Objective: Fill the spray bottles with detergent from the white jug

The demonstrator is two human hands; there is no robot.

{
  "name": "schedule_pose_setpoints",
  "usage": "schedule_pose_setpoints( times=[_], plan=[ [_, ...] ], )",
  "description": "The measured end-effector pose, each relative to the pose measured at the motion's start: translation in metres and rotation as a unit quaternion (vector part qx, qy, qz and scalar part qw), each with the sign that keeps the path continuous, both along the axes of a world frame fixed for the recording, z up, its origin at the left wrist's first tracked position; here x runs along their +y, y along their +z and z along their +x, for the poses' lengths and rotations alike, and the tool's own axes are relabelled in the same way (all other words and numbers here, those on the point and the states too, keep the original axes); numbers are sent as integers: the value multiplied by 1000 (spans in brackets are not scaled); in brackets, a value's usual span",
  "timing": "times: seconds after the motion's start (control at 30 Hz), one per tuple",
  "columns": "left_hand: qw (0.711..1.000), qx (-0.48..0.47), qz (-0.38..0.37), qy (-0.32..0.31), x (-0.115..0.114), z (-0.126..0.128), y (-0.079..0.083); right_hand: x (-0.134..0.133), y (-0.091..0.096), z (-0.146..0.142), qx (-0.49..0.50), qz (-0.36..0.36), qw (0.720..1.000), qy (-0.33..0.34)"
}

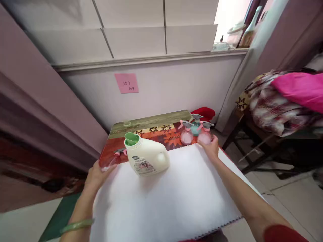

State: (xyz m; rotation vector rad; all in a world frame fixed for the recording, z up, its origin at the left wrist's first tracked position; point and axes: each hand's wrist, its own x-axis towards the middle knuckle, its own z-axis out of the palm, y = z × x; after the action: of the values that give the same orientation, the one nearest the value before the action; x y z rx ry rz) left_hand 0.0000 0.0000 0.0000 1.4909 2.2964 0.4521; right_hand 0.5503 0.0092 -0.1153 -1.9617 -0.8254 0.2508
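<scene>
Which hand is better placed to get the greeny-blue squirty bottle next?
Probably the right hand: it is at a pink spray bottle just in front of the greeny-blue bottle. The left hand is across the table, at another spray bottle.

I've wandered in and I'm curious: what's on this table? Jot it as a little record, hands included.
Left hand: at a clear spray bottle, grip unclear
Right hand: at the nearer-right pink bottle, grip unclear
Beside it: another pink bottle, teal bottle behind
Jug: cream, green-mouthed, on white sheet
Wall: pink note
</scene>
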Motion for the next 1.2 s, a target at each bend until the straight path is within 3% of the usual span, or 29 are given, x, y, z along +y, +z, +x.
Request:
schedule_pose_setpoints(
  times=[0.13, 0.23, 0.33, 0.43, 0.5, 0.57, 0.67, 0.77, 0.83, 0.87, 0.93, 1.0, 1.07, 1.13, 1.2],
  plan=[
    [982, 34, 185, 1, -31, 20, 13, 13, 1, -1, 14, -6, 1000, 0],
    [938, 50, 343, -23, -56, 47, 32, 11, 8, -3, 22, 6, 1000, 8],
    [888, 55, 452, -63, -84, 77, 58, -7, 25, -11, 19, 41, 999, 10],
    [857, 11, 507, -97, -112, 108, 83, -42, 56, -27, 3, 87, 995, 47],
    [855, -57, 488, -164, -124, 130, 95, -71, 83, -43, 0, 121, 985, 126],
    [857, -153, 408, -274, -129, 153, 100, -100, 110, -64, 52, 153, 959, 234],
    [838, -324, 229, -376, -123, 192, 99, -135, 140, -101, 181, 115, 881, 421],
    [751, -518, 133, -387, -117, 223, 94, -154, 155, -134, 298, 126, 793, 517],
    [695, -603, 111, -375, -117, 232, 92, -159, 161, -148, 355, 146, 758, 527],
    [682, -622, 107, -369, -119, 233, 93, -161, 163, -152, 372, 151, 751, 525],
    [682, -627, 103, -362, -122, 231, 97, -164, 167, -158, 385, 152, 747, 521],
    [711, -601, 111, -348, -126, 228, 104, -168, 169, -162, 374, 143, 756, 517],
    [757, -553, 151, -313, -130, 227, 112, -173, 168, -167, 319, 137, 801, 488],
    [785, -518, 207, -270, -134, 228, 118, -177, 165, -173, 254, 146, 848, 442],
    [779, -525, 235, -252, -135, 229, 120, -179, 161, -177, 271, 169, 848, 422]
  ],
)
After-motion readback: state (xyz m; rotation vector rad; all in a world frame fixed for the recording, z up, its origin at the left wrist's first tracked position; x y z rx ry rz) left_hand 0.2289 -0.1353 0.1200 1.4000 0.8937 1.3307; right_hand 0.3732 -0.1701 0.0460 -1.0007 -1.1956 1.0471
